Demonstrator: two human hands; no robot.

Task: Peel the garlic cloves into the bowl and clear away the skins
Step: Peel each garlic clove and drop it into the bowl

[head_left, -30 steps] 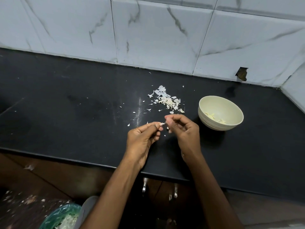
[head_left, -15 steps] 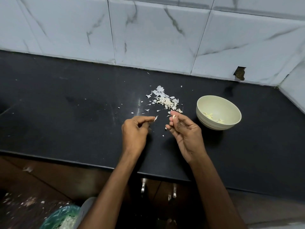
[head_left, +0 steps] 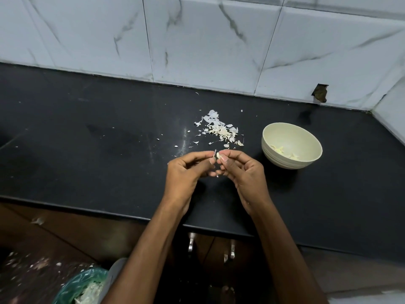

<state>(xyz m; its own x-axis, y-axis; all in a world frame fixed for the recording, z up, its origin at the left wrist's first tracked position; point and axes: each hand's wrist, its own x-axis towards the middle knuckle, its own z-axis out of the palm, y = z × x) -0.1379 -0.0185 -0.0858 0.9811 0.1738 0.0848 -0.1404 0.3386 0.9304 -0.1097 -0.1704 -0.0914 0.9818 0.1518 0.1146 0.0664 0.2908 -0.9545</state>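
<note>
So it's a black stone countertop (head_left: 92,137) running along a wall of white marble-look tiles (head_left: 208,40), grey veining all over them, and there's a chipped hole in the tile (head_left: 320,95) low down at the far right, just above the counter. Under the near edge I'm seeing dark wood cabinet fronts with two metal handles (head_left: 231,251). Down at the near left a bin lined with a green bag (head_left: 83,286) is sitting on the floor with pale scraps in it, and more bits are lying scattered on the floor around it.

Both arms are coming in from the near edge and meeting over the middle of the counter. The left hand (head_left: 186,172) and right hand (head_left: 243,170) are facing each other, fingers curled, thumb and fingertips of both pinching the same garlic clove (head_left: 218,155) between them, held just above the counter. A thin bit of skin is sticking up off it.

Just beyond the hands a pile of garlic skins (head_left: 221,130) is lying on the counter, with loose flakes spreading to the left. The cream ribbed bowl (head_left: 282,159) is sitting to the right of the pile, near the right hand, with a few peeled pieces inside.

No writing or brand marks I can make out anywhere.
</note>
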